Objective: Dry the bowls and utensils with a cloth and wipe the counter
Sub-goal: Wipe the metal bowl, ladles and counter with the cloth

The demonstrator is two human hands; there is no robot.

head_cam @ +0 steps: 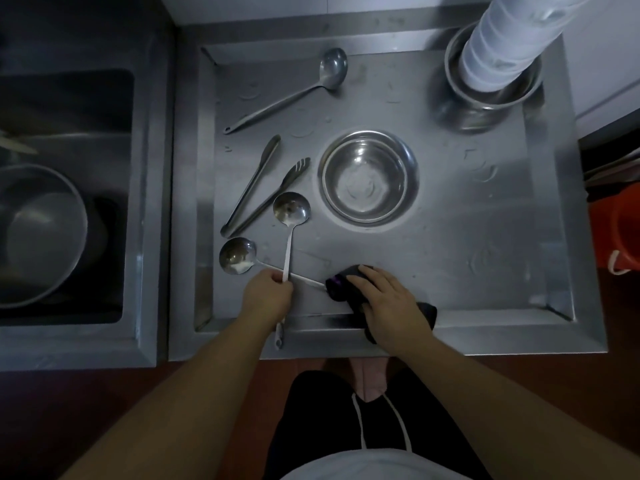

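Observation:
My left hand grips the handle of a steel ladle whose bowl points away from me. My right hand presses a dark cloth onto the steel counter. A second ladle lies crosswise under the first, with its handle tip at the cloth. Steel tongs and a third ladle lie further back on the left. An empty steel bowl stands upright in the middle.
At the back right, a stack of steel bowls holds a tall column of clear plastic containers. A sink on the left contains a large steel bowl. An orange bucket sits at the right edge.

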